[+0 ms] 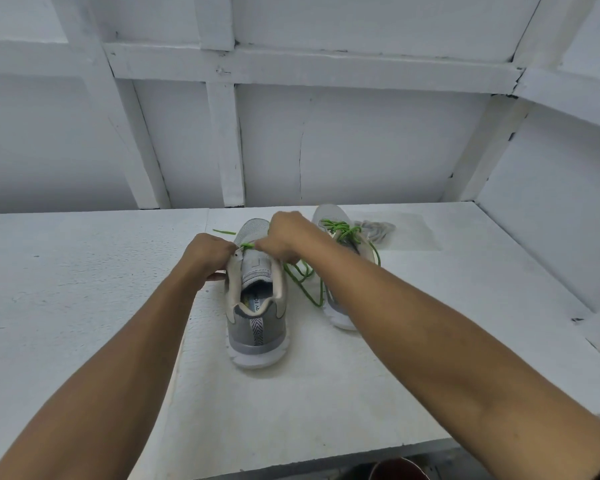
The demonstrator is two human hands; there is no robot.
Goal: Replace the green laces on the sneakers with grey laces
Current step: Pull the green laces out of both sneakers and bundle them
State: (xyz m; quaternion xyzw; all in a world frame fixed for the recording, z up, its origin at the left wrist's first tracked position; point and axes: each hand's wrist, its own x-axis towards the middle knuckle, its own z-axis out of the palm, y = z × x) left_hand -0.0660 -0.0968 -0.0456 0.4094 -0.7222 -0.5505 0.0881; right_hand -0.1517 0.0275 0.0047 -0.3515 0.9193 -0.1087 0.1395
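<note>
A grey sneaker (257, 320) stands heel toward me in the middle of the white table (84, 306). My left hand (207, 254) grips its left upper edge near the eyelets. My right hand (284, 237) pinches the green lace (248, 244) across the sneaker's tongue. Loose green lace (305, 285) trails off to the right of that shoe. The second sneaker (340, 306), with its green lace (343, 232) threaded, lies behind my right forearm. A bundle of grey laces (374, 232) rests at the back on a clear plastic bag.
A clear plastic bag (413, 233) lies flat at the table's back right. White panelled walls (361, 150) close the table behind and to the right. A short green lace end (224, 232) lies left of the sneaker's toe. A reddish round object (399, 469) shows below the front edge.
</note>
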